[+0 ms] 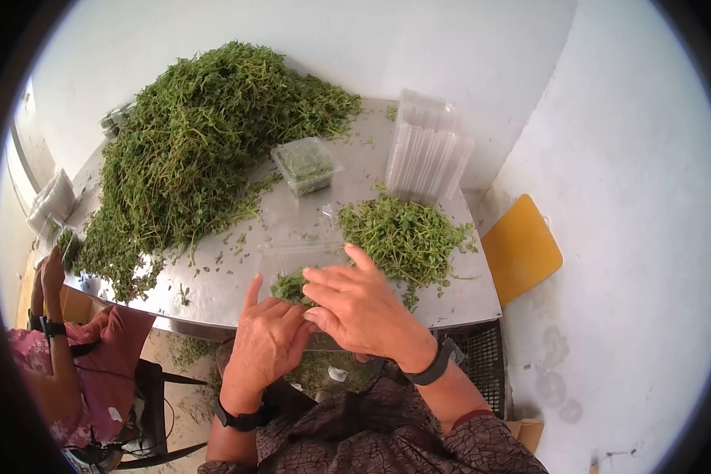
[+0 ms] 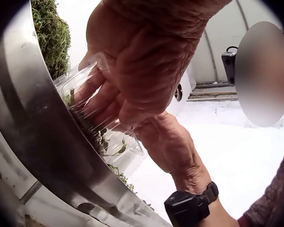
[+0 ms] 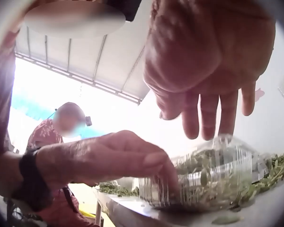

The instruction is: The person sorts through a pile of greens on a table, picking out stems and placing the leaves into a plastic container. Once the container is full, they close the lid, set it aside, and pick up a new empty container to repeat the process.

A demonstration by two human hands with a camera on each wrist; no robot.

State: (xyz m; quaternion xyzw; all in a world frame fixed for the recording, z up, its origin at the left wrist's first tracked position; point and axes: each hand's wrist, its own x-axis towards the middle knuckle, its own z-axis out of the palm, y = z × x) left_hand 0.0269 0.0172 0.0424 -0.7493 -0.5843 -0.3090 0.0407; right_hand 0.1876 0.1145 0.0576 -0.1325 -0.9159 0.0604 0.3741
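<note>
A clear plastic clamshell box [image 1: 299, 251] lies at the table's near edge with its lid folded back, and green leafy sprigs [image 1: 290, 286] are inside. My left hand [image 1: 267, 338] dips its fingers into the box; in the left wrist view the fingers [image 2: 97, 101] show through the clear wall, against the sprigs. My right hand [image 1: 365, 304] is over the box's right side, its thumb near the left hand. In the right wrist view its fingers [image 3: 208, 116] point straight down towards the box [image 3: 203, 179], with nothing gripped.
A small heap of sprigs [image 1: 403, 237] lies right of the box. Behind are a filled, closed box [image 1: 306, 164], a stack of clear boxes [image 1: 428, 146] and a large green pile [image 1: 205, 142]. Another person [image 1: 67, 371] sits at left. A yellow board [image 1: 523, 249] leans by the wall.
</note>
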